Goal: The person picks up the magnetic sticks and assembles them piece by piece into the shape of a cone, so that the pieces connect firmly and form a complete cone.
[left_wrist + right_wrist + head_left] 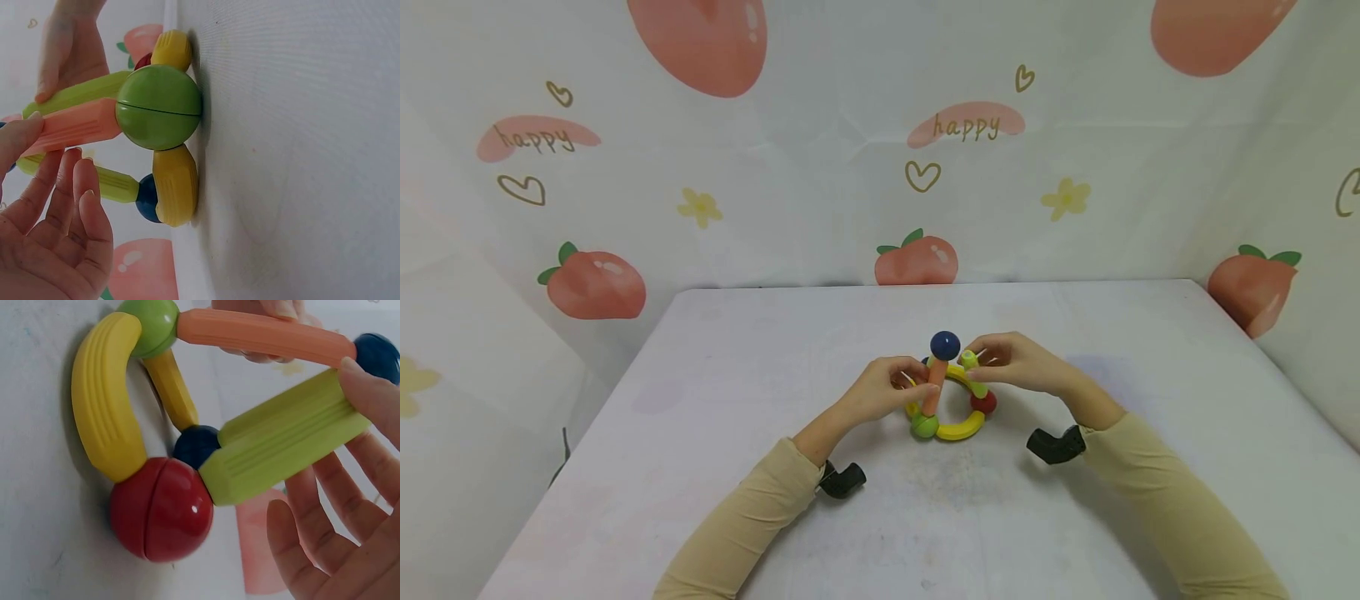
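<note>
A ring of yellow curved rods [962, 430] and coloured balls lies on the table, with straight rods standing up from it. My left hand [878, 388] pinches the orange rod [936, 388], which rises from the green ball [924, 427] and carries a dark blue ball [945, 345] on top. Between thumb and fingers, my right hand [1026, 363] holds a light green rod [275, 453] that leans up from the red ball [162, 509]. Behind it, a second light green rod [115, 185] rises from another blue ball [148, 199].
The white table [715, 350] runs back to a wall cloth [820, 183] printed with peaches. Black curved pieces, one at the left wrist [844, 481] and one at the right wrist [1056, 446], stick out from the sleeves over the table.
</note>
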`<action>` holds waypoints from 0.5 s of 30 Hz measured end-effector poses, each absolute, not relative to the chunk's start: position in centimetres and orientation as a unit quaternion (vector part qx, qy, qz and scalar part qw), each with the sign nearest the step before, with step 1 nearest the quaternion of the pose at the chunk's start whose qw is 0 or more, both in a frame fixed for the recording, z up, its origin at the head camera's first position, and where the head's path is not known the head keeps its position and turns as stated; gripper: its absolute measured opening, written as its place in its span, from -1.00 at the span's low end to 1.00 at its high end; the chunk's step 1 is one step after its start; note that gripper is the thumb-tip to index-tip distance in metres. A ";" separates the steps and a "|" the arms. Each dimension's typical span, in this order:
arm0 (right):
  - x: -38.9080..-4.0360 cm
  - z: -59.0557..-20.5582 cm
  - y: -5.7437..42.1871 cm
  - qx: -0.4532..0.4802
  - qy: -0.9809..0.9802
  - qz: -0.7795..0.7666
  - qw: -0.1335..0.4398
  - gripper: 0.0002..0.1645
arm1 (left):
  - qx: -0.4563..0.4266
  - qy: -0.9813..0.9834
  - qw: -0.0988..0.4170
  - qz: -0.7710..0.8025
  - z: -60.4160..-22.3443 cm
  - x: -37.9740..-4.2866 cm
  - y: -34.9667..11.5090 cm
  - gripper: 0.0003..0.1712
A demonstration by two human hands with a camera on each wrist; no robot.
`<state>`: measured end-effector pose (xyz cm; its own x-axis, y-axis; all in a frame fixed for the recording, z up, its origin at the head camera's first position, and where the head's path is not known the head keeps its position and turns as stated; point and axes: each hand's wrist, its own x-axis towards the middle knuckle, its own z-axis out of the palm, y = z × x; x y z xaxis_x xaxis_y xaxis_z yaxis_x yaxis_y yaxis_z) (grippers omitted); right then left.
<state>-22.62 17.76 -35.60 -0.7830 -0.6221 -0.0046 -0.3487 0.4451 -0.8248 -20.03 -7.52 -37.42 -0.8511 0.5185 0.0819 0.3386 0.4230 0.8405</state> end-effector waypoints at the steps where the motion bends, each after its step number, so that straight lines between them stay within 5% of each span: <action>1: -22.6 -35.6 17.6 -0.290 0.836 -0.439 0.154 -0.70 | 0.255 0.838 0.096 0.473 -37.4 -20.0 -7.5 -0.73; 15: -22.6 -35.6 16.5 -0.285 0.840 -0.436 0.152 -0.73 | 0.251 0.837 0.106 0.475 -37.4 -20.0 -7.4 -0.73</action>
